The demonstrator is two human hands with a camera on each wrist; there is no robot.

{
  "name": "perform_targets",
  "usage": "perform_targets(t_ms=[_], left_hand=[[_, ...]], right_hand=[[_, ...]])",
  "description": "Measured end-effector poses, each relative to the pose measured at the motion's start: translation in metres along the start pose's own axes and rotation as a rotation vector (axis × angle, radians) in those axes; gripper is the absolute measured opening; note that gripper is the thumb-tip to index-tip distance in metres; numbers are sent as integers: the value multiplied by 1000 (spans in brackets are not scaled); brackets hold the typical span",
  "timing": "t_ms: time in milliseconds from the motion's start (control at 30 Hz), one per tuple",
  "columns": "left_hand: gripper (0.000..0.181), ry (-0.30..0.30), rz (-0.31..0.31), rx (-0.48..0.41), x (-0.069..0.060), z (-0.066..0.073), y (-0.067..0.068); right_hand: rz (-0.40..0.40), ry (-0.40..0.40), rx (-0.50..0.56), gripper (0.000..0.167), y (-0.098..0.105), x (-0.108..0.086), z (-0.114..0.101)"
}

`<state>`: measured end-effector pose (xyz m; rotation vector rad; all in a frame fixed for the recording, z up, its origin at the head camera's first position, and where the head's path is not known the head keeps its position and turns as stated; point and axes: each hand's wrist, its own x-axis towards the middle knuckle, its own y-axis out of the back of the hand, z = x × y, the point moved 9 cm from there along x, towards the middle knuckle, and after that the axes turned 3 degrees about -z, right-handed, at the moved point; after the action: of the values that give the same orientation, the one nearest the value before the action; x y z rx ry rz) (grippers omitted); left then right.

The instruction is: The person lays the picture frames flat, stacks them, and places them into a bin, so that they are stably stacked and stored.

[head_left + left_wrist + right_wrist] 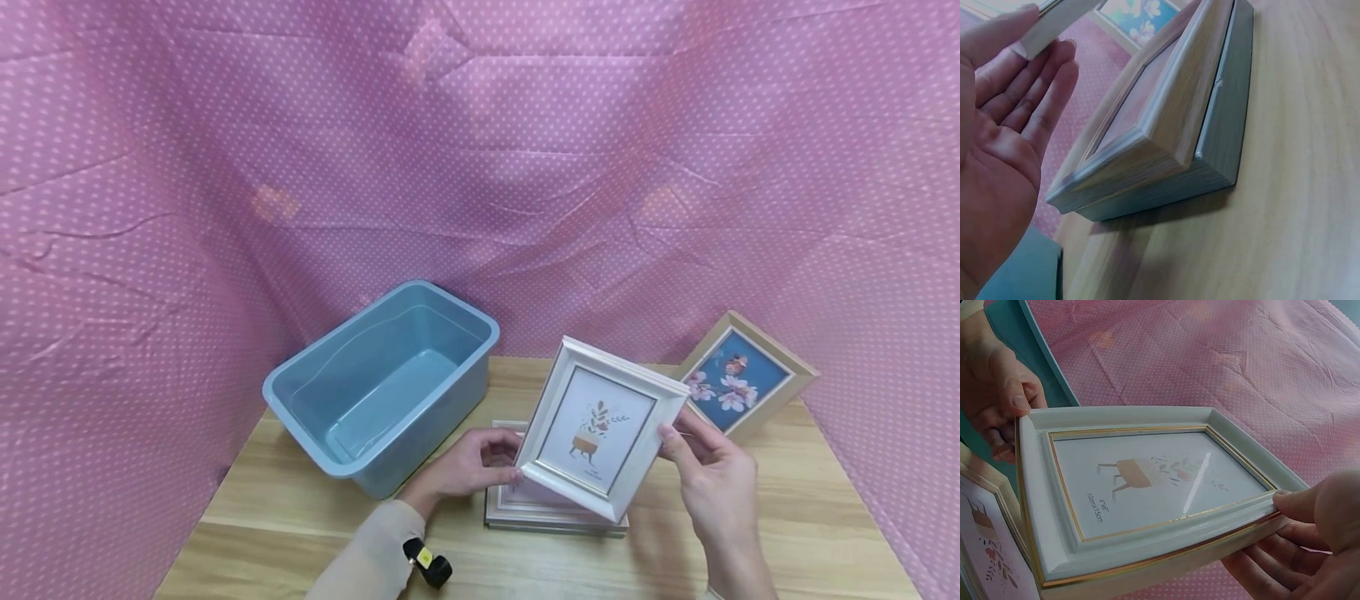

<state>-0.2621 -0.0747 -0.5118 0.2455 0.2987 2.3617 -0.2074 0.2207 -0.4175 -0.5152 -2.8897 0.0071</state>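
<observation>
A white picture frame (pixel 592 425) with gold inner trim and a potted-plant print is held up at a tilt between both hands. My right hand (pixel 716 475) grips its right edge, with the thumb on the front and the fingers behind. My left hand (pixel 465 467) pinches the lower left corner; in the left wrist view its thumb (pixel 1000 34) lies on the frame's edge. Below the raised frame lies a stack of picture frames (pixel 1172 137), one on another, partly hidden in the head view. The top one has a wood-grain side, the lower one a grey-green side.
A blue-grey plastic bin (pixel 457 408) stands at the left. At the back right, a wooden-edged picture frame (pixel 780 392) with blossoms on blue leans tilted. Pink dotted cloth (pixel 480 167) hangs around the wooden table (pixel 810 517). A black strap (pixel 431 567) is on the left wrist.
</observation>
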Motion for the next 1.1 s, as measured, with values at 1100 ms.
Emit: perform_targets(t_ms=[1100], left_hand=[[35, -142, 497, -148, -38, -10, 37]], right_hand=[[-180, 94, 212, 37, -2, 2, 14]])
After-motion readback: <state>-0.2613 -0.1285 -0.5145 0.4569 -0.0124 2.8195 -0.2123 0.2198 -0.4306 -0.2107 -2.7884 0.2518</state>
